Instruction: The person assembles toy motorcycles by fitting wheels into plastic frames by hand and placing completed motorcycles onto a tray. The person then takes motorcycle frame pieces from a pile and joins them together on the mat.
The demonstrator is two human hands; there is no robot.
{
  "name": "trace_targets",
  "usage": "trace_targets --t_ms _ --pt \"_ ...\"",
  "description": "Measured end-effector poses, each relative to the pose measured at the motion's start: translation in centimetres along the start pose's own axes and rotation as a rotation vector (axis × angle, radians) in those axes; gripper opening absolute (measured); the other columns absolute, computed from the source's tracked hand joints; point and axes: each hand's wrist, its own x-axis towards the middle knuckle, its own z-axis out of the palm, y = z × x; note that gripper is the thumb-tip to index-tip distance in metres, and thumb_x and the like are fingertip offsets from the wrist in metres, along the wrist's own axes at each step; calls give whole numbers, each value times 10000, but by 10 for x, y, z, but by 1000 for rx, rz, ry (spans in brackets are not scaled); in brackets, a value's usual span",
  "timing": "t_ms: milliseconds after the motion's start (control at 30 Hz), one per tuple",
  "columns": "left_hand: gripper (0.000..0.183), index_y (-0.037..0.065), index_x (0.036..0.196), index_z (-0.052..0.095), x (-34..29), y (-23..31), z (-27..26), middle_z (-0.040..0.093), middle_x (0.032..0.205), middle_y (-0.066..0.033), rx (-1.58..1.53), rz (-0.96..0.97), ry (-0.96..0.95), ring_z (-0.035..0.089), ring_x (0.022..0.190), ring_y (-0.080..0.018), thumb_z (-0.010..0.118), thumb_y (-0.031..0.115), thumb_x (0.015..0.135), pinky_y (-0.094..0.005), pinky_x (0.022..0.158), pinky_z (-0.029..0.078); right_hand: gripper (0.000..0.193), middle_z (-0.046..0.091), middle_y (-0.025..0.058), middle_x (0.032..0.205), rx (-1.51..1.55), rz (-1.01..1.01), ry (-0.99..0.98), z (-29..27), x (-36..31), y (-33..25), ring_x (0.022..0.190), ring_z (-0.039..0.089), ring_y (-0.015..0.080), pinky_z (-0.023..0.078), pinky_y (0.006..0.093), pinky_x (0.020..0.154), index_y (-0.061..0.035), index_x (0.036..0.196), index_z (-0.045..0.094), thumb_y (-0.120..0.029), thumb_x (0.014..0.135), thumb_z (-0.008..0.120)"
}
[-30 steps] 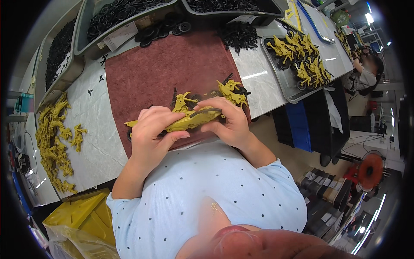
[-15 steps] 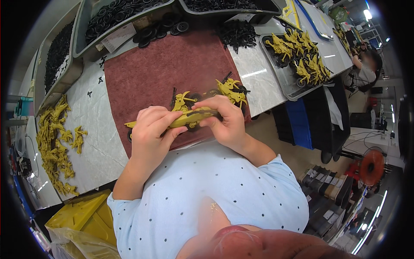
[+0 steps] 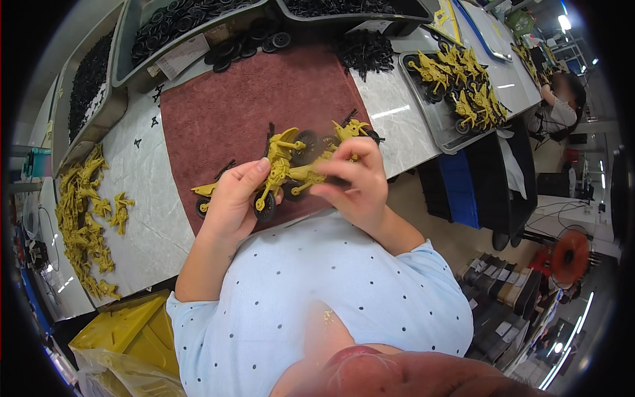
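Note:
My left hand (image 3: 237,198) is closed on a yellow plastic toy motorcycle (image 3: 281,157), its thumb pressing the side. The toy is tilted, with a black spoked wheel (image 3: 264,206) at its lower end. My right hand (image 3: 360,182) hovers at the toy's right end, thumb and fingers parted and slightly blurred; whether they touch it I cannot tell. Behind it another yellow toy motorcycle (image 3: 350,127) rests on the dark red cloth (image 3: 231,112), partly hidden by my fingers. To the left of my left hand, a further toy motorcycle (image 3: 204,190) shows in part.
Yellow plastic parts (image 3: 83,218) are heaped at the left. Bins of black wheels (image 3: 178,26) and small black parts (image 3: 89,83) line the back. A tray (image 3: 442,135) of yellow toy motorcycles stands at right. Beyond it sits another person (image 3: 562,109).
The toy has been turned from lying lengthwise between both hands to showing its side and wheel. My right hand's fingers have spread from their grip on its end.

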Motion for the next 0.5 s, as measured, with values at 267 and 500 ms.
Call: trace_targets --t_ms 267,500 --pt "381 -31 1105 576 1 -7 0 644 993 -100 -221 -86 -213 617 777 -160 725 213 853 -273 699 527 343 493 39 967 -183 -208 -58 8 -1 -8 915 476 230 407 352 782 -131 929 717 -127 613 848" --pt "437 -33 1139 568 0 -7 -3 652 1043 -99 -155 -49 -188 636 889 -161 758 202 823 -283 787 530 330 503 33 980 -118 -260 1 14 -4 -10 889 472 225 395 341 753 -146 924 718 -142 620 847"
